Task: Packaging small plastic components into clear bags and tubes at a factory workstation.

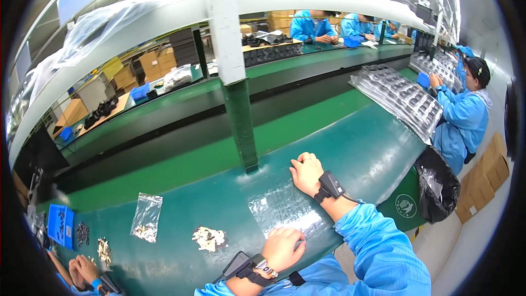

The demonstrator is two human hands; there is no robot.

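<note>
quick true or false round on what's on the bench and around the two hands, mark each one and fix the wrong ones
1. A clear plastic sheet lies near the left hand. True.
2. The loose pile of small pieces lies to the right of the left hand. False: it lies to the left of it.
3. The clear bag has pale pieces in it. True.
4. The right hand has a bare wrist. False: a black device is strapped there.
5. A blue bin stands left of the clear bag. True.

Green tabletop (350,142) carrying a clear sheet (287,208); pale-and-dark heap (209,239); plastic bag (147,216); cream pieces (104,251); dark bits (83,234); blue bin (69,226); black trays (400,98).
</note>
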